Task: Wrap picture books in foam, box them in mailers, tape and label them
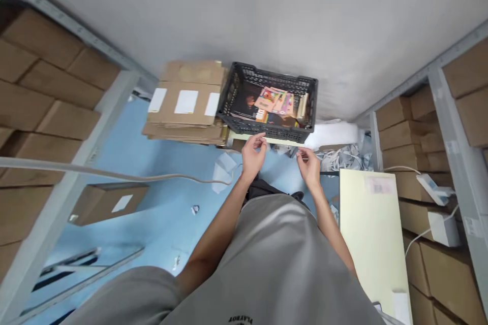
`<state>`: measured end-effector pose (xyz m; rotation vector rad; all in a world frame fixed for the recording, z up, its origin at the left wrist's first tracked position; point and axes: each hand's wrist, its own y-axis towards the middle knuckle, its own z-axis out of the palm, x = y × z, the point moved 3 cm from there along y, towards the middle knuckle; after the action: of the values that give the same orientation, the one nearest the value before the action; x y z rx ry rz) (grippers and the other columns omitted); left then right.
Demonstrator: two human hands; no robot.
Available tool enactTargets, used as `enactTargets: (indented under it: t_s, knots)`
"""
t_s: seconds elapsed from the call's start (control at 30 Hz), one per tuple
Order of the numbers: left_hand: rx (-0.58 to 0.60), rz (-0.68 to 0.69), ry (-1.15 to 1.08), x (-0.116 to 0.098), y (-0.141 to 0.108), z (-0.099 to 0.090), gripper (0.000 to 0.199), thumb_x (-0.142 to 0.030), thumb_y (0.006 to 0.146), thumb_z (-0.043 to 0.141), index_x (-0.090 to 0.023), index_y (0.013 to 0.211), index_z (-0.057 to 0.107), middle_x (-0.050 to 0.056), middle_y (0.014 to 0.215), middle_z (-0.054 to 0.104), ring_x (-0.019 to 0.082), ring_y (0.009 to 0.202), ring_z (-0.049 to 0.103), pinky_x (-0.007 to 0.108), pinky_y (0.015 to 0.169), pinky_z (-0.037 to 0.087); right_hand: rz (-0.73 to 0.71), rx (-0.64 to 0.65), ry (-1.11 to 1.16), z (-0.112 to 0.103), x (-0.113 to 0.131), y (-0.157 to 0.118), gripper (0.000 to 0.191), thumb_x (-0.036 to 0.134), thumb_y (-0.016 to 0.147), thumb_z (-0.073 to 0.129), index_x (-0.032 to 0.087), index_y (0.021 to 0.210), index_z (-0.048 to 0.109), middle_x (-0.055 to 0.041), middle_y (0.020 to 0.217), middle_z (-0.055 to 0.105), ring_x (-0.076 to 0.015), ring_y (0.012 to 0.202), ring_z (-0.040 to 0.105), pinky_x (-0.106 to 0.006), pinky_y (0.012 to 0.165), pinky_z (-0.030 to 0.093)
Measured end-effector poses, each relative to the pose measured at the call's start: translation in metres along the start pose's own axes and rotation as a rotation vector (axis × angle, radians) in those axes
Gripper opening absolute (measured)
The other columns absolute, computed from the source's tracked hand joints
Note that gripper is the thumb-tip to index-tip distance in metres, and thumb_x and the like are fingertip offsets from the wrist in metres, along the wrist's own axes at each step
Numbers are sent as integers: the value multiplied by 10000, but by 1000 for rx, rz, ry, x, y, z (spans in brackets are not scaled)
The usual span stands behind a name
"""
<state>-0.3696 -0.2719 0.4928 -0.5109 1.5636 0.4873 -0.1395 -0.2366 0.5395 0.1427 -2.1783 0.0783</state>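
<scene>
A black plastic crate (263, 127) stands against the wall in front of me, holding several thin pink booklets (275, 100), dark printed covers (244, 101) and pale books (303, 106) on edge at its right side. My left hand (254, 156) is just in front of the crate's near side, fingers loosely bent and apart, with nothing seen in it. Near the crate's front right corner, my right hand (309, 166) is half curled, thumb and fingers slightly apart, also with nothing seen in it. Whether either hand touches the crate or the pale ledge below it, I cannot tell.
Flattened cardboard boxes (188, 99) with white labels are stacked left of the crate. Shelves of cartons (49, 76) line both sides. A pale tabletop (368, 233) is at my right. A cable (114, 175) crosses on the left; a carton (109, 202) lies on the blue floor.
</scene>
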Motion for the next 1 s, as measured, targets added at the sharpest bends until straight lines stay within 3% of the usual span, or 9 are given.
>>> enactTargets:
  t_s: [0.13, 0.27, 0.33, 0.4, 0.5, 0.57, 0.67, 0.83, 1.0]
  knots:
    - [-197, -118, -120, 31, 53, -99, 280, -288, 900, 787, -212, 1167, 820, 71, 1094, 817, 192, 971, 743, 295, 956, 604, -64, 248, 47, 110, 56, 20, 219, 328, 1010, 664, 226, 1146, 802, -92, 1119, 864, -226, 914, 798, -368, 903, 664]
    - [-299, -331, -240, 77, 102, -181, 249, -186, 817, 797, -207, 1065, 800, 51, 1022, 802, 179, 959, 739, 279, 952, 597, 49, 461, 149, 229, 90, 37, 109, 304, 1029, 706, 252, 1077, 789, -20, 969, 842, -184, 828, 794, -299, 839, 651]
    - [-332, -472, -303, 101, 119, -208, 258, -137, 787, 766, -204, 1036, 775, 38, 1003, 784, 158, 896, 722, 266, 890, 591, 221, 534, 201, 284, 97, 46, 37, 266, 1012, 753, 245, 990, 775, 20, 867, 806, -149, 721, 768, -244, 754, 627]
    - [-364, -593, -359, 121, 132, -227, 251, -108, 768, 747, -203, 1000, 741, 16, 963, 760, 137, 827, 691, 252, 836, 574, 419, 548, 231, 332, 99, 54, 104, 229, 992, 789, 229, 902, 735, 48, 763, 755, -126, 604, 717, -215, 657, 595]
    - [-377, -694, -402, 141, 145, -243, 224, -103, 768, 752, -203, 961, 699, -11, 878, 727, 124, 784, 667, 240, 815, 557, 586, 486, 244, 383, 101, 66, 189, 230, 1014, 780, 226, 867, 662, 60, 685, 700, -134, 521, 675, -238, 586, 596]
    - [-372, -727, -425, 150, 151, -249, 232, -119, 775, 774, -203, 974, 689, -7, 871, 729, 129, 795, 685, 247, 819, 564, 637, 425, 257, 404, 101, 73, 199, 276, 1057, 748, 229, 897, 638, 51, 695, 703, -149, 536, 697, -275, 611, 635]
    - [-344, -756, -469, 159, 155, -254, 272, -155, 782, 824, -203, 1010, 685, 13, 913, 754, 136, 818, 720, 264, 835, 582, 704, 307, 270, 419, 99, 78, 255, 366, 1095, 724, 235, 910, 608, 43, 674, 694, -167, 562, 726, -303, 651, 665]
    - [-301, -797, -522, 167, 156, -260, 317, -185, 794, 877, -198, 1044, 682, 30, 949, 766, 128, 835, 754, 276, 873, 601, 723, 155, 278, 425, 101, 74, 333, 449, 1080, 757, 255, 902, 553, 50, 638, 691, -158, 512, 707, -253, 519, 587]
    - [-280, -820, -562, 167, 156, -268, 327, -271, 817, 908, -221, 1029, 664, 42, 996, 784, 149, 862, 780, 302, 888, 616, 693, 138, 318, 426, 120, 67, 327, 395, 1064, 780, 251, 893, 541, 34, 693, 742, -131, 490, 698, -213, 469, 543]
